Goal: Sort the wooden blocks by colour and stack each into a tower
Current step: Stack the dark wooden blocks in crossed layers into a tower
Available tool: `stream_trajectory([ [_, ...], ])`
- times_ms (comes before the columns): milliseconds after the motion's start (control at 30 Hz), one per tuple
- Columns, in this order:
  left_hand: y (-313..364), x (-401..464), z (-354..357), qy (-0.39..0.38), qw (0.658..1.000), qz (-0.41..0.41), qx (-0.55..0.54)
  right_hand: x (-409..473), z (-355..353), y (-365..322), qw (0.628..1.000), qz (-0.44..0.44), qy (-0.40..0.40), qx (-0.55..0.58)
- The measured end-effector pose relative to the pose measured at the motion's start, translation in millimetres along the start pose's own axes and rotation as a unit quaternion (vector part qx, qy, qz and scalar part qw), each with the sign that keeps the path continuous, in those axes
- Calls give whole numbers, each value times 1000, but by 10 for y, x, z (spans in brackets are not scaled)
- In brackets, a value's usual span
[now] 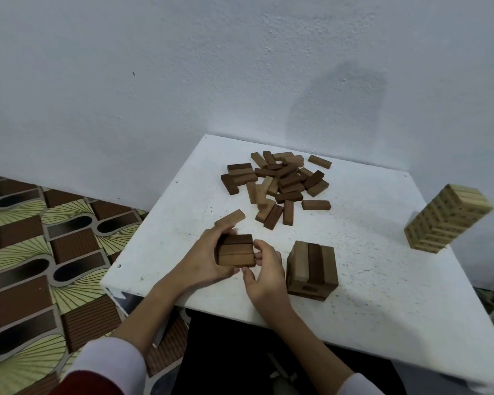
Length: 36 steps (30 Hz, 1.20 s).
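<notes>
Dark block layer, lower centre of frame: your left hand and right hand both grasp it. Just right: short brown stack. Upper centre: loose block pile. Right edge: pale tower. All on white table.

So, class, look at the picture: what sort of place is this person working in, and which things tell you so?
Probably a room in a home, not a workshop. A small white table stands in the corner of plain painted walls, the floor covering has a bold decorative pattern, and only wooden blocks lie on the table.
</notes>
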<state>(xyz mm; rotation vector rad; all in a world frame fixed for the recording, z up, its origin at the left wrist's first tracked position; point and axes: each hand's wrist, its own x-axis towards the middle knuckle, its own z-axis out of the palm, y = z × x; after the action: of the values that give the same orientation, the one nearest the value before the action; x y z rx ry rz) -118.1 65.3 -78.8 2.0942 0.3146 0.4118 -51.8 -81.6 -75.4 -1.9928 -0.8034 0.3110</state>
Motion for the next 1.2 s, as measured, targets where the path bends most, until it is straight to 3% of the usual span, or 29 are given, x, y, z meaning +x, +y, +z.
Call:
stream_trajectory([
  [500,14,10,-9,-3,1000,-3,28,13,4,-11,1000,7,1,-6],
  [767,84,10,-36,16,999,-43,-9,51,29,-66,998,40,-9,-50],
  [1033,437,56,-259,20,997,-42,-54,56,-327,-580,995,-84,-11,-58],
  [1200,891,137,-130,-23,997,18,-70,113,-1049,-627,985,-106,-120,-70],
])
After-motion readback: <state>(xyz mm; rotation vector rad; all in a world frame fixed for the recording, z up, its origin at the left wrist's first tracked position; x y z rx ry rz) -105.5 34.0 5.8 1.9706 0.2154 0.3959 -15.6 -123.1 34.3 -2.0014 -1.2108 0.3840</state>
